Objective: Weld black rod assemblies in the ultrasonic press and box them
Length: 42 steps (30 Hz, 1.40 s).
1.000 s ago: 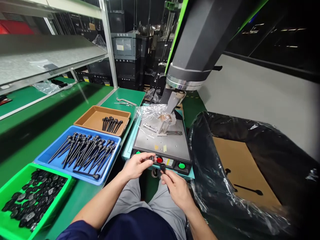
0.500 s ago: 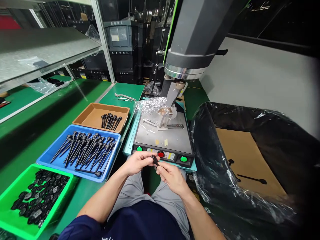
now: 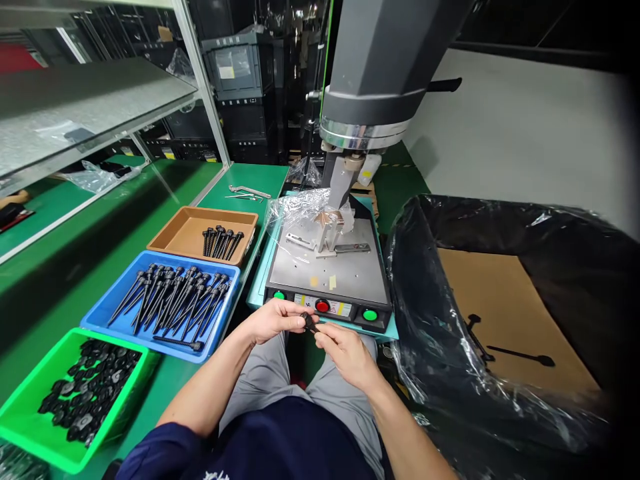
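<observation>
In front of my lap, both hands meet at a small black plastic part with a round head (image 3: 309,323). My left hand (image 3: 280,321) pinches the head from the left, thumb and fingers closed on it. From the right, my right hand (image 3: 343,350) grips the same part lower down, fingers curled so that much of it is hidden. Similar long black rods with knobbed heads (image 3: 175,297) fill a blue tray (image 3: 93,317) to the left. A green bin (image 3: 30,427) in front of that holds many black round caps (image 3: 93,383).
Just beyond my hands stands a press machine with a metal bed (image 3: 300,270), green buttons and a red button (image 3: 323,306). A brown tray (image 3: 165,233) holds several rods. At right, a box lined with black plastic (image 3: 420,280) contains cardboard and a few rods.
The view has shifted slightly. Both hands stay together on the black part, whose head appears turned a little between the fingers.
</observation>
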Motion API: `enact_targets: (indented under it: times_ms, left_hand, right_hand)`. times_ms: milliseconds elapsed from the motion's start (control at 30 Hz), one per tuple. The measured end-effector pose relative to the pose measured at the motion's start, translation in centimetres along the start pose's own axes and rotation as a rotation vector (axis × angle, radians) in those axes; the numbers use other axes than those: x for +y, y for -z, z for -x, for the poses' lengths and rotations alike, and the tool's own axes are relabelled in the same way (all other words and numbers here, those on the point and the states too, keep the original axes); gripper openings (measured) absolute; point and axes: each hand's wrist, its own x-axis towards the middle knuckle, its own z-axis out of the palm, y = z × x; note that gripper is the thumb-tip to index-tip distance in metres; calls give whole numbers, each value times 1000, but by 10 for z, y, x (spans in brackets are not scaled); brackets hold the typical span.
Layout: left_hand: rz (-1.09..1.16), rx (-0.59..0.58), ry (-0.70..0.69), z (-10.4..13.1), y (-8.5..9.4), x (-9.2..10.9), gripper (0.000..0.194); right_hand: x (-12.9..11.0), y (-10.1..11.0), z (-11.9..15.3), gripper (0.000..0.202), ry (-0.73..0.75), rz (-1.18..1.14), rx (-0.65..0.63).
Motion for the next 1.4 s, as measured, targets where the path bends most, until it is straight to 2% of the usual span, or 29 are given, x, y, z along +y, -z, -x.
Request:
enact_targets:
  times_ms: [67, 133, 267, 333, 500, 600, 700, 800, 900, 967, 1133, 1400]
  left_hand:
    - [4, -9, 25, -3, -1, -1, 51]
    - [12, 1, 37, -5, -3, -2, 52]
    - [61, 45, 30, -11, -7, -5, 52]
    - [96, 59, 36, -13, -9, -7, 51]
    - [128, 34, 61, -16, -12, -14, 50]
    - [99, 22, 78, -17, -11, -17, 52]
    - [-56, -18, 51, -16, -13, -14, 54]
    - [-354, -40, -64, -12, -19, -4, 54]
    - [-644, -30, -168, -7, -25, 7, 49]
    - [-749, -14, -202, -6, -28, 9, 48]
    - [-810, 53, -247, -16, -30, 3, 52]
    - [-890, 100, -294, -40, -41, -5, 52]
  right_hand:
    - [4, 2, -1, 32, -55, -98, -52]
    - [7, 2, -1, 33, -74, -122, -49]
    - [9, -1, 2, 27, 37, 32, 132]
    - [12, -3, 3, 28, 38, 12, 159]
    - [26, -6, 4, 35, -192, -337, -33]
    - [28, -2, 4, 34, -167, -270, 6]
    - [25, 4, 6, 36, -113, -193, 18]
    - [26, 8, 8, 36, -102, -193, 22]
    - [31, 6, 10, 38, -129, -238, 12]
    - [36, 3, 10, 40, -152, -315, -1]
    - [42, -6, 5, 44, -229, -491, 5]
    - [40, -4, -2, 45, -264, -584, 132]
